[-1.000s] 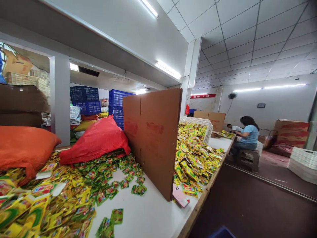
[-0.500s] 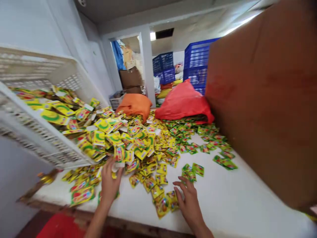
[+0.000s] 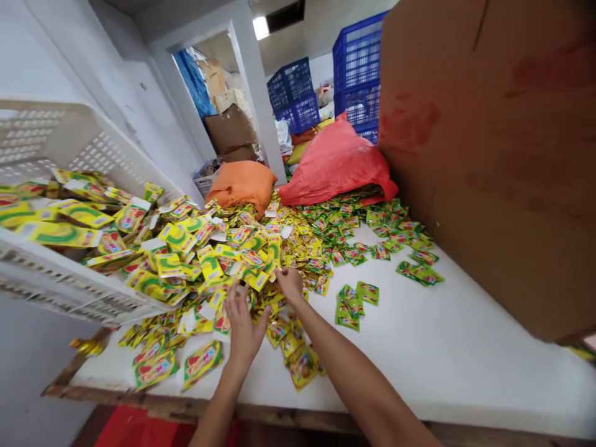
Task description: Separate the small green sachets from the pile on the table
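My left hand (image 3: 243, 326) is over the front of a heap of small yellow-and-green cartons (image 3: 209, 264), thumb and fingers apart. To its right, my right hand (image 3: 290, 284) reaches into the heap's edge with fingers pinched together. What sits between those fingertips is hidden among the cartons. Small yellow sachets (image 3: 300, 366) lie in front of the hands, partly behind my right forearm. Green sachets (image 3: 349, 304) rest on the white table (image 3: 395, 360) to the right. Two flat cartons (image 3: 202, 363) lie near the front edge, left of my left hand.
A white plastic crate (image 3: 116, 155), tipped toward the table, holds more cartons at left. An orange bag (image 3: 244, 183) and a red bag (image 3: 338, 164) lie behind the heaps. A large cardboard box (image 3: 488, 174) stands at right. Blue crates (image 3: 358, 68) are stacked beyond.
My right hand has moved left and away from me, from beside the yellow sachets to the carton heap, and its fingers have closed. My left hand has shifted right, fingers spread.
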`<state>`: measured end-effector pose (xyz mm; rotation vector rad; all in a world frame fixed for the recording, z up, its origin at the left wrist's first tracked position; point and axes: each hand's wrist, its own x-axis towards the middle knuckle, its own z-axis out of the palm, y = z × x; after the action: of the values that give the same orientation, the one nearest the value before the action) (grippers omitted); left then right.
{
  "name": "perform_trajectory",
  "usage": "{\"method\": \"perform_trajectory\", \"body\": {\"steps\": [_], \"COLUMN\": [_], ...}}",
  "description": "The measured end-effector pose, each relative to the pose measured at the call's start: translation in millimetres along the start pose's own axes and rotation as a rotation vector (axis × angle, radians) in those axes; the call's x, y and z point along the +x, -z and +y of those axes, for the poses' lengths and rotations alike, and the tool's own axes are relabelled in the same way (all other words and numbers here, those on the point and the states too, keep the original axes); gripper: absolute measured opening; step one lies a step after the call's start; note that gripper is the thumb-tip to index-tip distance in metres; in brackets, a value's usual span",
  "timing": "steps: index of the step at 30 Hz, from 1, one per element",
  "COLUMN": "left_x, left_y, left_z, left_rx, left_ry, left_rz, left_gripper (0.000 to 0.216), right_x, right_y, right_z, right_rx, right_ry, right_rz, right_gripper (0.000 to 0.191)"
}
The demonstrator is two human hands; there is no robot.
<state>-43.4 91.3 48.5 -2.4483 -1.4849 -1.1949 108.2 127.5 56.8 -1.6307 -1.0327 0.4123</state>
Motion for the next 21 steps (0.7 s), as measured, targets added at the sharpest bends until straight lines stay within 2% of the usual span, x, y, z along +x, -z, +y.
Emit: {"method": "perform_trajectory", "body": {"steps": [3,6,8,11,12,14,16,17,21], "left_x": [-13.6,-18.6,-20.5,-26.6,-29.7,-37.1,-44.5,-47.7,-57.1], "left_y": [5.3,-6.6,-17.0,-22.0,-19.8,-11.8,-3.5,-0.7,-3.1], "left_z": [-1.1,16.2,34.5,54.5,57.6,60.4,62.7,64.7,77.3], "left_rx": [-0.019,-0.073,-0.139,-0.303,-0.372,-0.515,-0.666,-0.745,-1.01], "left_ry": [-0.031,-0.112,-0.213,-0.319,-0.278,-0.068,0.2,0.309,0.572], "left_rz": [-0.012,-0.023,-0.086,-0.211,-0.238,-0.242,-0.22,-0.211,-0.214], "left_gripper": [0.064,0.07,0.065,0.045,0.039,0.03,0.027,0.028,0.035], "right_x": [5.2,-27.6,-59.5,-91.1,-92.1,-79.3,-55.2,-43.2,-20.5], "right_y": [30.1,71.3,91.8,115.0,123.1,140.2,155.4,161.0,170.8], "right_z": [1.1,-2.6,-8.2,-3.2,5.1,30.6,60.9,74.7,105.1], "right_rx": [-0.028,-0.05,0.006,0.15,0.154,0.009,-0.328,-0.41,-0.572], "right_ry": [-0.03,-0.026,0.044,0.161,0.174,0.17,0.144,0.141,0.167], "right_rz": [0.075,0.108,-0.026,-0.338,-0.388,-0.375,-0.284,-0.28,-0.382], "right_gripper": [0.043,0.031,0.026,0.026,0.027,0.029,0.027,0.023,0.037]}}
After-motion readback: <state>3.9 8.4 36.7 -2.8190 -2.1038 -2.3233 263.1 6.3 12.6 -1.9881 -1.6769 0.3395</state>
